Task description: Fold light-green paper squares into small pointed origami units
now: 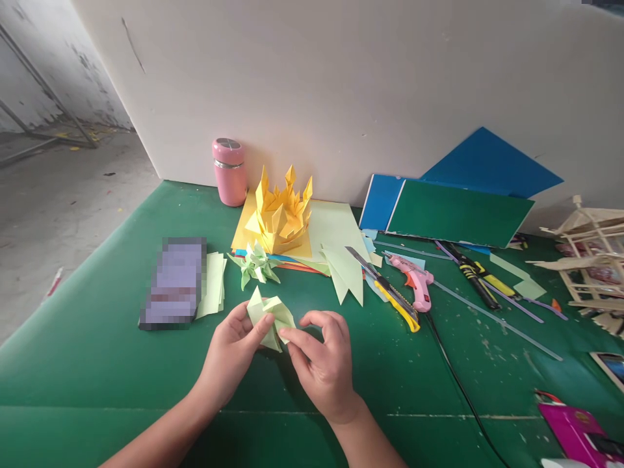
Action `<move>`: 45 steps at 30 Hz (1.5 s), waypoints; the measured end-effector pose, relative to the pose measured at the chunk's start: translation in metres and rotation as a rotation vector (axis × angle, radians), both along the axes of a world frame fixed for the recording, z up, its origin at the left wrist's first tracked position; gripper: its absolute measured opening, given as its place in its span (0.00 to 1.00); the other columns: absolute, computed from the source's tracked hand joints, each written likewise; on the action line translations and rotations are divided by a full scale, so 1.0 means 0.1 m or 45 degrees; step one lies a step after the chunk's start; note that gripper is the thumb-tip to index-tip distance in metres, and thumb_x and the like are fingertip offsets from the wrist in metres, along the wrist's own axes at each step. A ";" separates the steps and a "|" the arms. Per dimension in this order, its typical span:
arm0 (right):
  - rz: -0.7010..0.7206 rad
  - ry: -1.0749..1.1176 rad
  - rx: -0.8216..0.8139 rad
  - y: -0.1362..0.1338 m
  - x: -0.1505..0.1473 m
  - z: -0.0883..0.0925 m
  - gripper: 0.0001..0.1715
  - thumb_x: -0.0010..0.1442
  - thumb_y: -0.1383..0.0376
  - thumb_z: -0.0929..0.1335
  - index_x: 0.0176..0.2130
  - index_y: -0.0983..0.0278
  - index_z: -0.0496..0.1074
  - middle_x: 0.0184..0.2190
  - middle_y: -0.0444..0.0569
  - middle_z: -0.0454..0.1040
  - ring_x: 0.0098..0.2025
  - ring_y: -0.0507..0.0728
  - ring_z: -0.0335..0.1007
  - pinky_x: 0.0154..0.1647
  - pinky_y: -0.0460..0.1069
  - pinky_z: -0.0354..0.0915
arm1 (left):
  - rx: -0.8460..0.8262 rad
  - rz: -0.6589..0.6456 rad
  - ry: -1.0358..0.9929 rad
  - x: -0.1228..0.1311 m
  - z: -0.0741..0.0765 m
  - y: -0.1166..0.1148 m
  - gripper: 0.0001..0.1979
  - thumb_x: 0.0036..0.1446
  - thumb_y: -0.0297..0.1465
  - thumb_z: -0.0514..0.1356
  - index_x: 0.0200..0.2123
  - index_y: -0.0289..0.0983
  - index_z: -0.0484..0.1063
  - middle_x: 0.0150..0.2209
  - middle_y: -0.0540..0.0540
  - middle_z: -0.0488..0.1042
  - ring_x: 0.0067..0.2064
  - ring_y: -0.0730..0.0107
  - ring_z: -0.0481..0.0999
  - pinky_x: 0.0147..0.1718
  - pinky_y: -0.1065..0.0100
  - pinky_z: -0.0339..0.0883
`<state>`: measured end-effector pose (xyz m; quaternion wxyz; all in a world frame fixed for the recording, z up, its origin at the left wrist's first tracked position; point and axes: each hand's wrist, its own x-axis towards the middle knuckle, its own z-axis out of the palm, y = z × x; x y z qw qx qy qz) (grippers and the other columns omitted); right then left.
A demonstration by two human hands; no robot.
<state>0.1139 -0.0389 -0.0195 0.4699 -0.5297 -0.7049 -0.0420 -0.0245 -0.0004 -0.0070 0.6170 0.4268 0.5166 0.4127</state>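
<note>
My left hand and my right hand meet over the green table, both pinching a folded light green paper piece. The left thumb and fingers grip its left side. The right thumb and forefinger pinch its lower right edge. Just beyond lies a finished light green folded paper flower, and behind that a yellow folded paper crown stands on yellow paper sheets.
A pink flask stands by the white wall. A stack of light green sheets lies left. Right of my hands are a yellow utility knife, a pink glue gun with black cord, blue and green boards, and a wooden model.
</note>
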 end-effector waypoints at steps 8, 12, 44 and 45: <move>0.013 -0.117 -0.056 0.02 0.03 0.00 0.13 0.59 0.74 0.64 0.34 0.58 0.75 0.34 0.48 0.67 0.39 0.57 0.62 0.41 0.53 0.61 | -0.076 0.003 0.019 0.01 0.01 0.02 0.32 0.40 0.48 0.67 0.46 0.33 0.72 0.32 0.43 0.81 0.35 0.57 0.79 0.30 0.66 0.72; 0.027 -0.139 -0.086 0.02 0.04 0.00 0.14 0.59 0.74 0.63 0.34 0.58 0.74 0.35 0.48 0.67 0.40 0.57 0.62 0.43 0.54 0.60 | -0.084 0.009 0.010 0.00 -0.02 0.02 0.33 0.40 0.48 0.68 0.46 0.33 0.72 0.34 0.42 0.81 0.38 0.55 0.79 0.34 0.64 0.73; 0.052 -0.020 -0.088 0.05 0.06 -0.05 0.09 0.62 0.72 0.63 0.35 0.61 0.72 0.33 0.47 0.70 0.38 0.56 0.63 0.41 0.52 0.58 | -0.020 0.012 -0.179 0.01 -0.01 0.00 0.26 0.45 0.38 0.67 0.42 0.43 0.55 0.30 0.54 0.76 0.28 0.71 0.75 0.28 0.70 0.71; 0.052 -0.019 -0.086 0.05 0.06 -0.05 0.09 0.62 0.72 0.64 0.36 0.61 0.72 0.33 0.47 0.70 0.38 0.56 0.63 0.40 0.52 0.58 | 0.006 0.011 -0.184 0.02 -0.02 0.00 0.26 0.45 0.38 0.67 0.41 0.44 0.54 0.31 0.54 0.76 0.27 0.73 0.74 0.27 0.71 0.71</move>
